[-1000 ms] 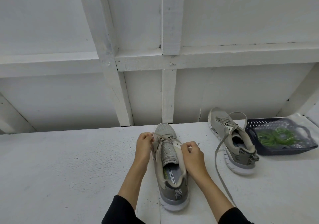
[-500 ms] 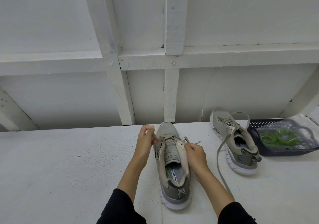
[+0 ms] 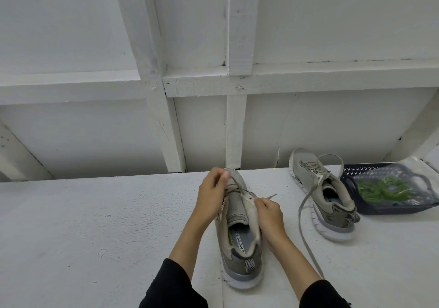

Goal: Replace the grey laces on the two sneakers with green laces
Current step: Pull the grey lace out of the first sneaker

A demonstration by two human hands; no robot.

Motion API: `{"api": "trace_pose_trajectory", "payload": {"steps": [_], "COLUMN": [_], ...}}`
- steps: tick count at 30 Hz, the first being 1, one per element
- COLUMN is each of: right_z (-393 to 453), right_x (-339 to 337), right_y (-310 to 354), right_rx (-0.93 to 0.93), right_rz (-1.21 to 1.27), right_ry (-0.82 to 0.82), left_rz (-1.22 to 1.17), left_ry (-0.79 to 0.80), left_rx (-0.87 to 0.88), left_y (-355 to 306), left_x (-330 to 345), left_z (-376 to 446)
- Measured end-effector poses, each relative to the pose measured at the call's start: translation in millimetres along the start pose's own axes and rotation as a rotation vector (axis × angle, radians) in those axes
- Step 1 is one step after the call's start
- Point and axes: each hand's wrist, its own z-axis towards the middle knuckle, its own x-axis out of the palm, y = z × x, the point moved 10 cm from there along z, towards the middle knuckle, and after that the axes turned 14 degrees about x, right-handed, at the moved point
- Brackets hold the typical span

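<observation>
A grey sneaker [image 3: 240, 243] stands on the white table [image 3: 95, 224] right in front of me, toe pointing away. My left hand [image 3: 211, 196] pinches a loop of its grey lace [image 3: 234, 182] above the toe end. My right hand [image 3: 268, 212] grips the right eyelet flap, and a lace tip sticks out past its fingers. A second grey sneaker [image 3: 318, 196] lies to the right, its loosened grey lace [image 3: 304, 224] trailing toward me. Green laces [image 3: 377, 189] lie in a clear bag inside a dark basket [image 3: 389, 209] at far right.
A white panelled wall with beams [image 3: 235, 122] rises directly behind the table's far edge. The basket sits close to the second sneaker's heel. Bare white tabletop stretches to the left of my arms.
My left hand has lifted up and away toward the toe, drawing the grey lace loop out of the eyelets. My right hand has stayed on the shoe's right flap.
</observation>
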Motion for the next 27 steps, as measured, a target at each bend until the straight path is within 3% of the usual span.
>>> {"api": "trace_pose_trajectory", "payload": {"steps": [2,4,6,12,16,19,24,27], "right_z": [-0.5,-0.5,0.0,-1.3,-2.2,-3.0,-1.9,-1.9], "right_x": [0.3,-0.2,-0.1,0.0,-1.2,-1.5,0.9,0.4], "right_y": [0.3,0.4,-0.6,1.5,2.8,2.4,1.2,1.3], "right_rx": [-0.005,-0.012,-0.011,-0.02,-0.031,-0.032,-0.027,-0.023], "right_rz": [0.006,0.011,0.013,0.006,-0.002,0.007,0.01,0.01], "right_ry": [-0.001,-0.006,-0.004,-0.021,-0.021,-0.013,-0.009,-0.011], "left_rz": [-0.307,-0.376,-0.234,0.366,0.42,0.238,-0.53,-0.606], "left_ry": [-0.106,-0.163,-0.115,0.314,0.269,0.135,-0.176,-0.319], "left_rx": [-0.053,-0.082,-0.086,-0.092,-0.024,-0.013,-0.18,-0.209], "left_y": [1.9,4.4,5.3,22.2,21.4,18.1,19.7,25.3], "left_x": [-8.7,-18.2,-22.1,13.1,22.1,17.5,2.9,-16.1], "left_z": [-2.3,-3.3,-2.1,-10.8,-4.5,-0.1,-9.5,-11.9]}}
